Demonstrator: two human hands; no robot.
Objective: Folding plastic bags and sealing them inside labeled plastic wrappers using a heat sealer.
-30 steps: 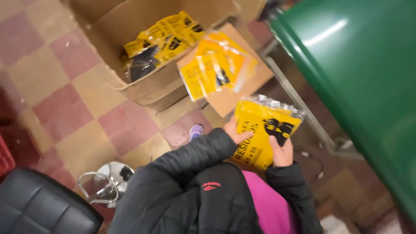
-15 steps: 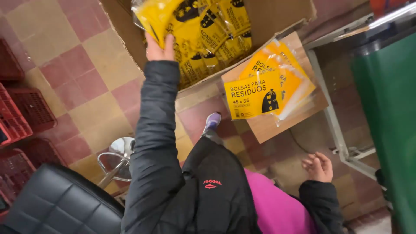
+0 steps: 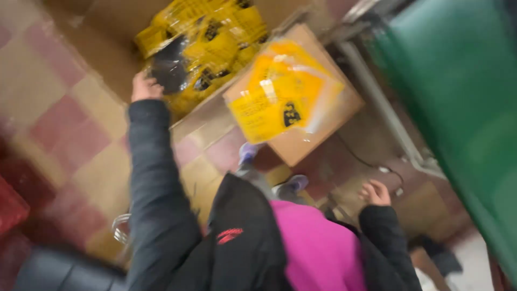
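Left hand (image 3: 145,86) lowered to box (image 3: 102,48) rim beside yellow packs (image 3: 215,37), grip unclear; right hand (image 3: 375,192) loosely open.

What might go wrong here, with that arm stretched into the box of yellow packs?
The left hand reaches far into the cardboard box of yellow packs, so the person may lose balance. A pack lying on the box flap could slide off. A cable on the floor near the feet might trip them.
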